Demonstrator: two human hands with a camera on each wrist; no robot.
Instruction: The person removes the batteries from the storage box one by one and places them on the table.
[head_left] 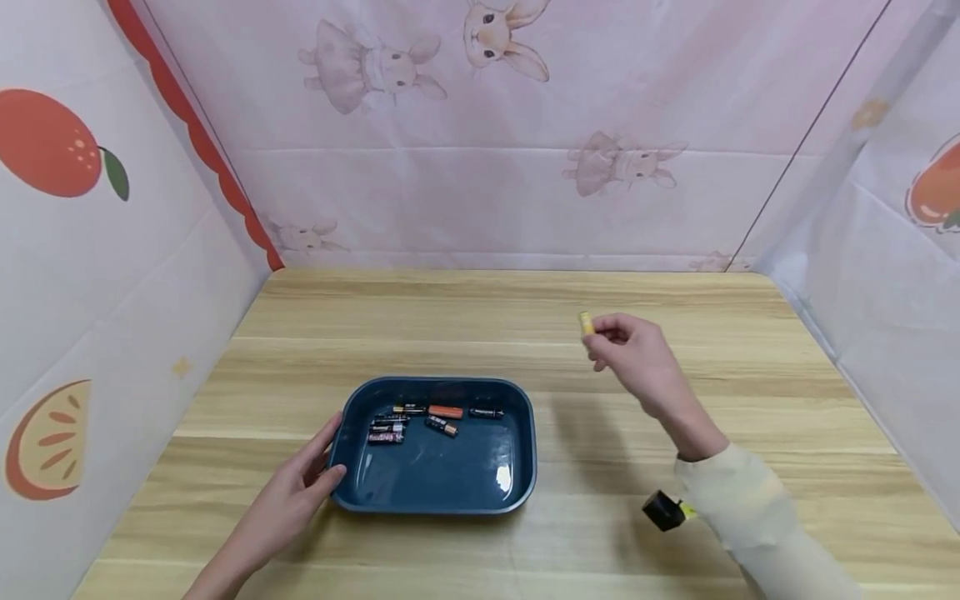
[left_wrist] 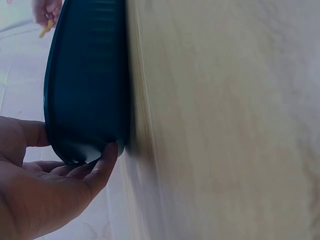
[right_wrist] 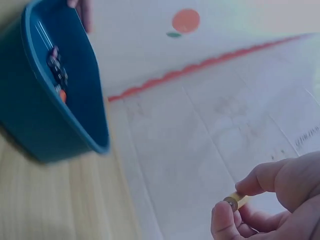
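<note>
A dark blue rectangular tray point(head_left: 442, 507) stands on the table, several batteries lying in its left and back part. My left hand point(head_left: 296, 492) holds its left end, thumb at the rim and fingers along the outer wall; the left wrist view shows the fingers point(left_wrist: 102, 170) against that wall point(left_wrist: 87, 90). To the right of the tray and above the table, my right hand point(head_left: 633, 358) pinches a yellow battery point(head_left: 586, 323) between thumb and fingertips. The metal end of this battery point(right_wrist: 232, 201) shows in the right wrist view.
Inside the tray are an orange battery point(head_left: 446, 412), a black one point(head_left: 486, 413) near the right and a black-and-copper one point(head_left: 441, 427). A black device point(head_left: 663, 511) with a yellow-green strip is by the right sleeve point(head_left: 757, 500). Printed cloth walls point(head_left: 480, 208) surround the wooden table point(head_left: 420, 558).
</note>
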